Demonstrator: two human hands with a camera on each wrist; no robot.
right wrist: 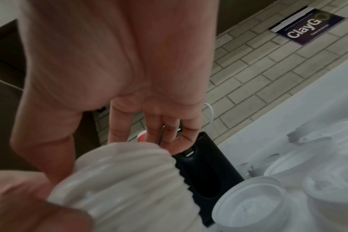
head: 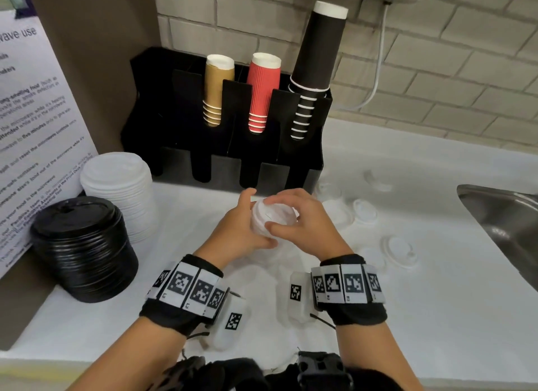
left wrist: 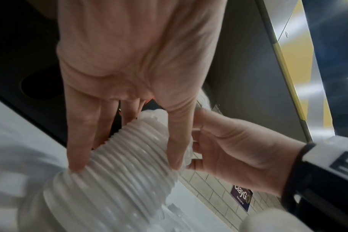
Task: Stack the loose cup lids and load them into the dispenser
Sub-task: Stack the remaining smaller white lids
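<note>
A short stack of white cup lids (head: 273,216) is held just above the counter, in front of the black dispenser (head: 221,163). My left hand (head: 247,216) grips the stack's left side, thumb on top and fingers below. My right hand (head: 286,213) pinches the top lids from the right. In the left wrist view the left fingers (left wrist: 77,157) and thumb press the ribbed stack (left wrist: 117,196). The right wrist view shows the stack (right wrist: 129,188) blurred under my right hand (right wrist: 113,157). Loose white lids (head: 364,211) lie scattered on the counter to the right.
A tall white lid stack (head: 119,187) and a black lid stack (head: 84,245) stand at the left. The dispenser holds tan, red and black cups (head: 311,70). A steel sink (head: 500,213) is at the right edge. A printed notice (head: 35,128) leans at the far left.
</note>
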